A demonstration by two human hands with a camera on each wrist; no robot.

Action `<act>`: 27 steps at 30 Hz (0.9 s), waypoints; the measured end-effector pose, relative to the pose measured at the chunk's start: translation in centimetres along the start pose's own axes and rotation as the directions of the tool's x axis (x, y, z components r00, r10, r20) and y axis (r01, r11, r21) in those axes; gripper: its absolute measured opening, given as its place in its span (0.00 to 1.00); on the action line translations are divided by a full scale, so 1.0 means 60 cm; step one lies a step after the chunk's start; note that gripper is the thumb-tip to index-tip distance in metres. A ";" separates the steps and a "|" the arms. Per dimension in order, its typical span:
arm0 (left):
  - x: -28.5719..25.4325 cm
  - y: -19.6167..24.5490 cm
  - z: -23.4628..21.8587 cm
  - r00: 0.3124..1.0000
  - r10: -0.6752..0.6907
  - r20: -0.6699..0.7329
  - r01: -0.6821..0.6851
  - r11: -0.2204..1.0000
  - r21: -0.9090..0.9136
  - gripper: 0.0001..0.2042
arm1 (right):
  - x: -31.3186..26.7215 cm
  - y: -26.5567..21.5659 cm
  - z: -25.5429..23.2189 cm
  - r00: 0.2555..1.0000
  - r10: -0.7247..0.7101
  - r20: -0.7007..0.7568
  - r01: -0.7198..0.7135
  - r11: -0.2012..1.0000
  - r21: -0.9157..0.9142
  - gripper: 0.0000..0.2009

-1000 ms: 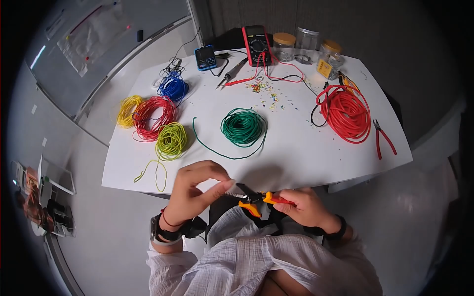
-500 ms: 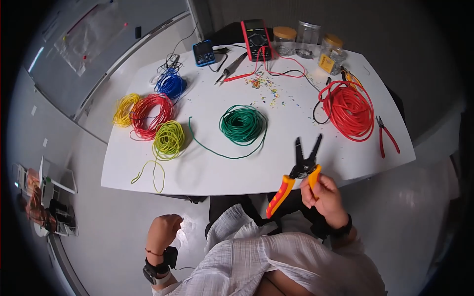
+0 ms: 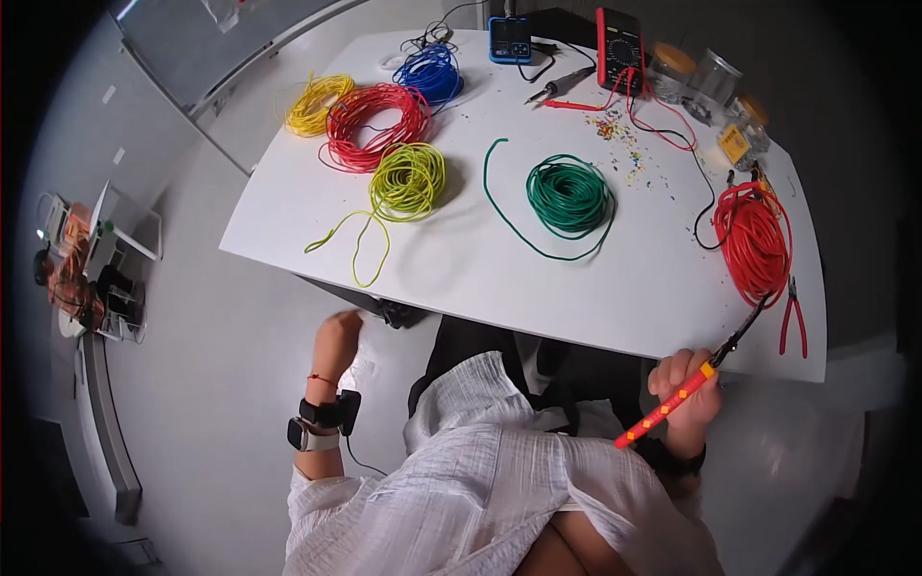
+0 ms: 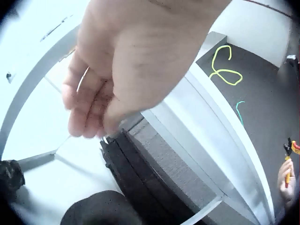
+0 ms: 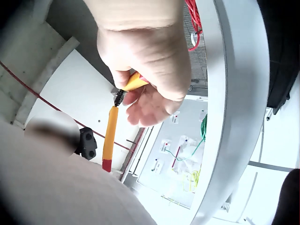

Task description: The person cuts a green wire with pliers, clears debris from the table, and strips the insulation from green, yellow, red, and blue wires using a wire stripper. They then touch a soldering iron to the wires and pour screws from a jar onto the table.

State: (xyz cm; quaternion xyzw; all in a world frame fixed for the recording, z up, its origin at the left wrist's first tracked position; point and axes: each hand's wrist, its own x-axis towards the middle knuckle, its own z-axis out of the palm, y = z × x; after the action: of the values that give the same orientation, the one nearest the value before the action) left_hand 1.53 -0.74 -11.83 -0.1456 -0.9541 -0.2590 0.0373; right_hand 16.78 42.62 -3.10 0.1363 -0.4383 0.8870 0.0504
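In the head view my right hand (image 3: pixel 693 389) grips a wire stripper (image 3: pixel 666 407) with red-and-yellow handles, just off the table's front right edge. Its dark tip overlaps the lower end of the red cable coil (image 3: pixel 751 245) in this view. The right wrist view shows the fingers curled about one handle, while the other handle (image 5: pixel 110 136) stands spread away. My left hand (image 3: pixel 338 344) hangs left of my lap, below the table edge. Its fingers (image 4: pixel 86 112) are loosely curled and nothing shows between them.
On the white table (image 3: pixel 461 278) lie green (image 3: pixel 569 197), yellow-green (image 3: pixel 408 182), red (image 3: pixel 376 125), yellow (image 3: pixel 319 104) and blue (image 3: pixel 428 75) wire coils. Red-handled pliers (image 3: pixel 793 322) lie at the right edge. Behind are a multimeter (image 3: pixel 620 53), a soldering iron (image 3: pixel 562 84) and jars (image 3: pixel 711 82).
My left hand has left the wire stripper and dropped to the left. The right hand has raised the stripper and carried it right, now seen edge-on. The head view has shifted.
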 end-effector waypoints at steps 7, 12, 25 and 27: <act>-0.004 0.020 -0.033 0.883 -0.232 -0.408 0.199 0.972 -0.123 0.07 | 0.007 0.007 0.004 0.996 -0.010 -0.091 0.011 1.000 0.011 0.15; -0.018 0.059 -0.046 0.965 -0.227 -0.132 0.176 0.932 -0.317 0.08 | 0.017 0.016 0.018 0.993 0.008 -0.118 -0.009 1.000 -0.012 0.15; 0.047 0.341 -0.075 0.662 0.727 0.179 -0.177 0.385 -0.906 0.14 | 0.050 0.046 0.089 0.983 0.184 0.008 -0.183 0.981 -0.061 0.19; 0.050 0.365 -0.066 0.645 0.752 0.136 -0.201 0.339 -0.919 0.12 | 0.053 0.053 0.089 0.980 0.197 0.009 -0.196 0.979 -0.063 0.18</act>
State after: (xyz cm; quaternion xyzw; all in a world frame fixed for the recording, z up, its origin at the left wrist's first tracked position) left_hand 5.16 16.05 2.58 -0.4997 -0.5721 -0.6073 -0.2327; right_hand 14.16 36.35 -1.51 0.0976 -0.4772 0.8726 -0.0366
